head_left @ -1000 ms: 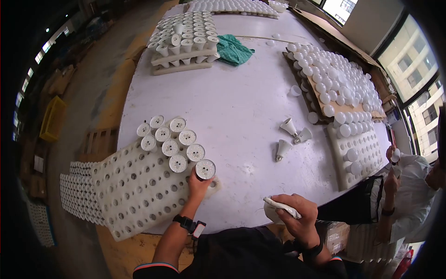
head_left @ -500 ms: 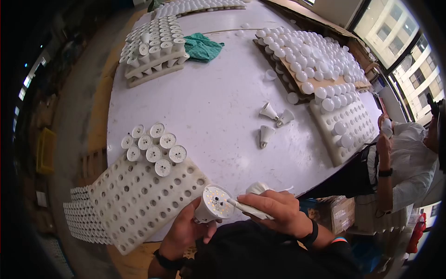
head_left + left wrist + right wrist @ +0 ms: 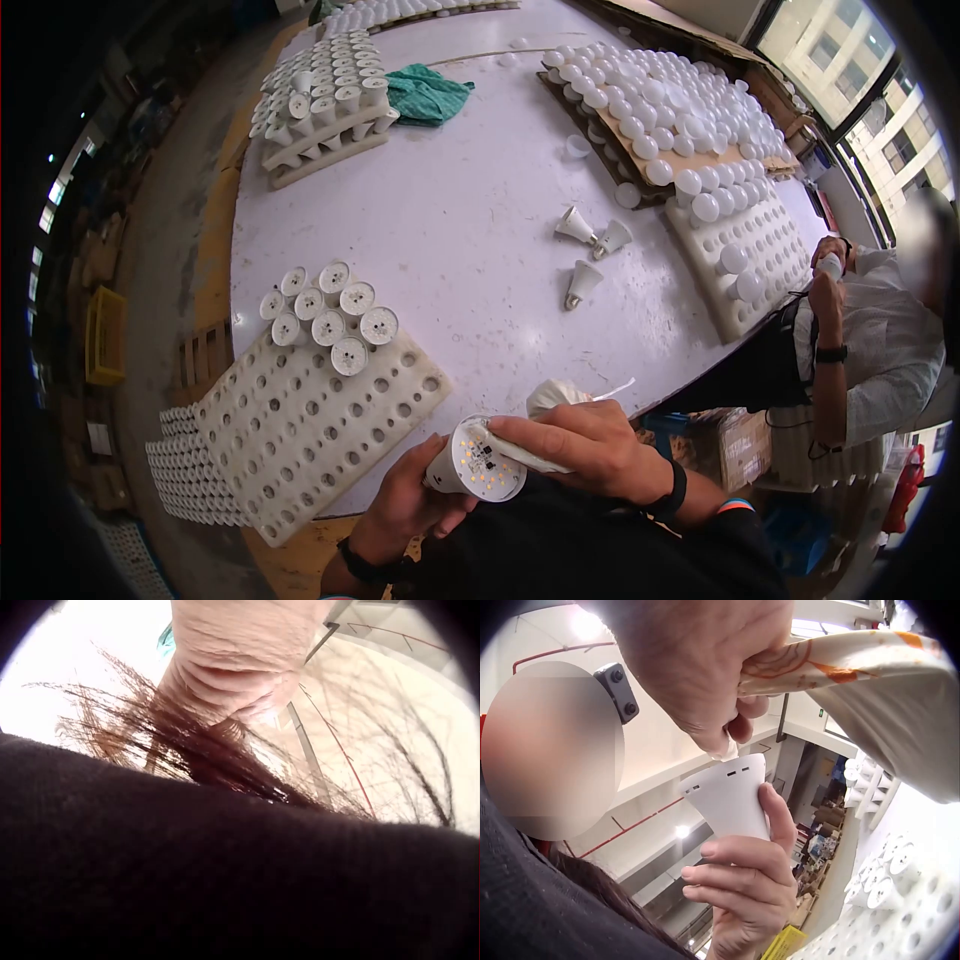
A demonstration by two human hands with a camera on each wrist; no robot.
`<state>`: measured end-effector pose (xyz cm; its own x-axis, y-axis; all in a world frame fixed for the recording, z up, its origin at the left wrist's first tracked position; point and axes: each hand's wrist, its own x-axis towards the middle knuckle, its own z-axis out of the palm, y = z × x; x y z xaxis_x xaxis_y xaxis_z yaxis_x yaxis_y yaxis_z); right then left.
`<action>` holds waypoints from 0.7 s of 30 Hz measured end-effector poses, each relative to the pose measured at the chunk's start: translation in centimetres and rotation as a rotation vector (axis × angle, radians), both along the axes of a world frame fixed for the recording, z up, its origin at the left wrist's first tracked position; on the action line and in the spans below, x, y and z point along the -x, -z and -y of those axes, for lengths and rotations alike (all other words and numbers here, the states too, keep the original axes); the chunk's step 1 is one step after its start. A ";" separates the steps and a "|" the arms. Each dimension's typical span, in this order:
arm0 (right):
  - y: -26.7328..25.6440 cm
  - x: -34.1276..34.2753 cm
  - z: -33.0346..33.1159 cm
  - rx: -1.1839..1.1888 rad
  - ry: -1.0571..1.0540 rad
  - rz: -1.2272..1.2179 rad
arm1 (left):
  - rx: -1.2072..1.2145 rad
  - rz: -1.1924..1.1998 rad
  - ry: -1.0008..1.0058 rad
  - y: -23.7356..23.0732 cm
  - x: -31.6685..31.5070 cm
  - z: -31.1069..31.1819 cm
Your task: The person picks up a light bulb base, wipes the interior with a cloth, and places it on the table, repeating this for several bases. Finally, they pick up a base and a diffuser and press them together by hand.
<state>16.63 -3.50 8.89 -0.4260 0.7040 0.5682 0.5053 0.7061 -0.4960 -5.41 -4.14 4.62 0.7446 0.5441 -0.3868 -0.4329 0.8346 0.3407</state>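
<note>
Nearest: left hand point(image 3: 410, 500) curled round the side of a white lamp cup point(image 3: 488, 470), closed only as far as the cup lets it. Cup held tilted in front of the torso, wide end facing the head camera, LED board with yellow chips and dark parts visible. Right hand point(image 3: 600, 455) curled too, pinching a white bag point(image 3: 555, 397) with orange marks on it in the right wrist view. Its fingertips are at the cup's rim; whether the bag's tip touches the board, can't tell. Left wrist view is mostly dark cloth, hair and skin, no use for grip.

Just beyond, frame left: holed foam tray point(image 3: 320, 420), nine upright cups point(image 3: 328, 328) grouped at its far end. Rows of more cups point(image 3: 195, 470) beside it, lower left.

Mid table point(image 3: 450, 220): three loose lamp bases point(image 3: 583, 283) lying on their sides. Frame right, second foam tray point(image 3: 758, 270) with some white domes on it, and another person point(image 3: 880, 320) next to the table, hands on a small white piece.

Farther: dome pile point(image 3: 680, 120) on cardboard, green cloth point(image 3: 430, 95) beside stacked cup trays point(image 3: 330, 145).
</note>
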 end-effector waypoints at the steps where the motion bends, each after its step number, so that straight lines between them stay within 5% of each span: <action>1: -0.3 0.0 0.0 0.016 0.009 0.010 | -0.024 -0.036 0.011 -0.1 0.0 0.0; 21: -0.2 0.1 0.2 0.006 0.048 0.026 | -0.093 -0.075 0.022 0.5 0.6 0.2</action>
